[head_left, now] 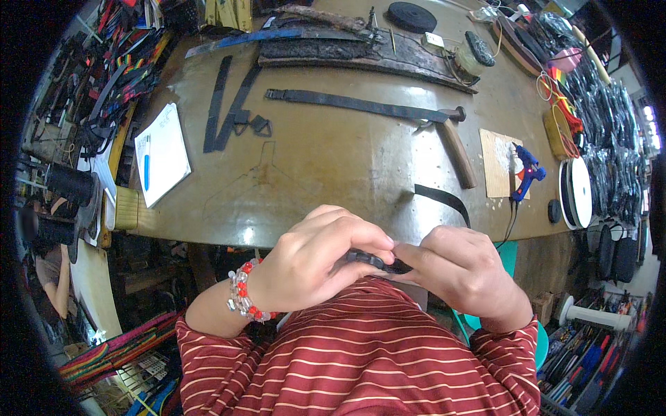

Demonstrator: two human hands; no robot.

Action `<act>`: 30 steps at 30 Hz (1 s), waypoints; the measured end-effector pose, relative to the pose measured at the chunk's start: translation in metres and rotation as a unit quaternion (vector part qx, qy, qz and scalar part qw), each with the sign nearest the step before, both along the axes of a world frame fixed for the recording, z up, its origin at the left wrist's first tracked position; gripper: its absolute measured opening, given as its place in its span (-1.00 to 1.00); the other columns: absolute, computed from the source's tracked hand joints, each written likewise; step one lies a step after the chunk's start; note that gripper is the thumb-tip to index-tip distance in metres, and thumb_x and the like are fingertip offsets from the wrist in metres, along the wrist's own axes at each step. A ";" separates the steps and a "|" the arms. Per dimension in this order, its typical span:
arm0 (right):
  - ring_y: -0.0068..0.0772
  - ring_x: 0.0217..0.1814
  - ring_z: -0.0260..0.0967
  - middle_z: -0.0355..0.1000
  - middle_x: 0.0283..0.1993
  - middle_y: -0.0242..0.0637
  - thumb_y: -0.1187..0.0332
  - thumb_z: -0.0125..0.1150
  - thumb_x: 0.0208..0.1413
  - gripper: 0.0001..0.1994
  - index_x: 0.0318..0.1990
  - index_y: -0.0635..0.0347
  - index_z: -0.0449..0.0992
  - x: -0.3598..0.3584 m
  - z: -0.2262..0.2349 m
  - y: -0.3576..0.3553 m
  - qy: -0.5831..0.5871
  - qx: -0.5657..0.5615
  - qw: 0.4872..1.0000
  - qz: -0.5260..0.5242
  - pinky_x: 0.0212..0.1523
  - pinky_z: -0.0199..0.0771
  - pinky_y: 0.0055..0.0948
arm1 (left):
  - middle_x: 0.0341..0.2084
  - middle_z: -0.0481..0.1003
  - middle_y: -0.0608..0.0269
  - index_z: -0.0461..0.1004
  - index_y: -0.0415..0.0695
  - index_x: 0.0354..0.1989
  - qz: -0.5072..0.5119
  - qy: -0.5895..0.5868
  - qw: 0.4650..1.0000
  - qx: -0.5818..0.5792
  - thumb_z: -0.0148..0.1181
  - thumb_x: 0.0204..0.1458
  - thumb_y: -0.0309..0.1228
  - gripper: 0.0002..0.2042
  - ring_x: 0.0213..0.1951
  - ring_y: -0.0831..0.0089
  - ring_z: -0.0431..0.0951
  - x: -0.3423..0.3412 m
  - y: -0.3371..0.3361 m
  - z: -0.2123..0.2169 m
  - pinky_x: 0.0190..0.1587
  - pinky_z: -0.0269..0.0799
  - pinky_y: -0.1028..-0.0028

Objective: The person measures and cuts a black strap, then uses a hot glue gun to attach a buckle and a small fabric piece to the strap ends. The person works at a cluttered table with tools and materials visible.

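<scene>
Close to my body, just off the table's near edge, both hands meet at a small black buckle (374, 260). My left hand (322, 253), with a red and clear bead bracelet at the wrist, curls its fingers round one side of it. Opposite, my right hand (454, 267) pinches its other end, where the fingers hide much of the piece. A black webbing strap (444, 197) lies on the table (312, 173) beyond my right hand; whether it joins the buckle cannot be seen.
Farther out lie a hammer (456, 149), a long black strap (354, 104) and folded straps with rings (229, 111). A blue glue gun (528, 172) rests on a board (494, 163) at right. Paper with a pen (163, 156) is at left. A dark plank (368, 59) crosses the back.
</scene>
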State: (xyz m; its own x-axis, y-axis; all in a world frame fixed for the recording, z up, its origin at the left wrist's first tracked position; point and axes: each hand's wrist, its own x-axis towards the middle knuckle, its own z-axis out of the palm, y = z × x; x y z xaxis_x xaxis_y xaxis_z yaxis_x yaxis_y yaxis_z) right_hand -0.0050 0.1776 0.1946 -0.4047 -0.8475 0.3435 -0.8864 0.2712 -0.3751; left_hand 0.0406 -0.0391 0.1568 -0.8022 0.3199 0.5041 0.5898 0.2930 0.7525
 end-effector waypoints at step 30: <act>-0.61 -0.65 0.21 0.35 -0.49 -0.30 0.32 0.04 0.20 -0.53 0.28 -0.07 0.21 -0.147 -0.096 0.093 -0.199 0.118 0.834 -0.501 -0.64 0.26 -0.57 | -0.36 0.51 0.37 0.49 -0.05 -0.31 0.229 0.029 0.914 -0.334 0.27 -0.10 -0.39 -0.84 -0.18 0.39 0.46 -0.004 -0.151 -0.121 -0.05 0.28 0.37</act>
State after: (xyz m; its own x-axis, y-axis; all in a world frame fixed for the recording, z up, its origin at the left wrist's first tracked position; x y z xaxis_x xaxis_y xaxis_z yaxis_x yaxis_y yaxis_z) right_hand -0.1521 0.2708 0.0986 -0.9924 -0.0392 -0.1166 0.0130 0.9091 -0.4165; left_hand 0.0366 -0.1905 0.0363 -0.9074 0.2101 0.3639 0.3236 0.9018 0.2864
